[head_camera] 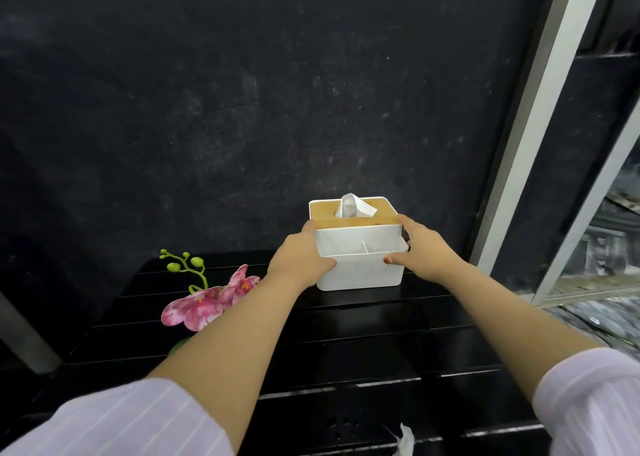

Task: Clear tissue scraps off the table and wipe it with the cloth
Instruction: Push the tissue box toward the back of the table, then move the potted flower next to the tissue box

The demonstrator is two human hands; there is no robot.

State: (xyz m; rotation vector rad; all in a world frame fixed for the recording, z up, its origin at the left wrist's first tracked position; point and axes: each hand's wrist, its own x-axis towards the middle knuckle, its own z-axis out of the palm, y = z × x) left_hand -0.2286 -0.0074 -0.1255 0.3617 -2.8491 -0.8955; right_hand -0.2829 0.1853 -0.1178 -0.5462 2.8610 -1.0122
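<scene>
- The person's left hand [300,258] held the left side of a white tissue box [360,263], thumb on the front wall and fingers curled round the side.
- The right hand [420,247] held the right side of the same box, thumb on the front wall and fingers round the far corner.
- The two hands were apart, one on each side, both gripping the box.
- The box sat near the back edge of the black slatted tabletop [363,348], close to the dark wall [242,91].
- Its long side ran left to right, and its open front pockets faced the person.
- It stood upright, with a tan wooden lid on top.
- A white tissue [352,206] stuck up out of the slot in the lid and leaned a bit to the right.
- A small white tissue scrap [406,440] lay at the near edge of the tabletop, well apart from the box, pointing up and away from the person.
- A pink flower [207,303] with green buds lay on the left part of the tabletop, just beside the left arm.
- Both arms had pale striped sleeves [131,421] pushed up.
- A grey window frame [540,116] stood slanted on the right.
</scene>
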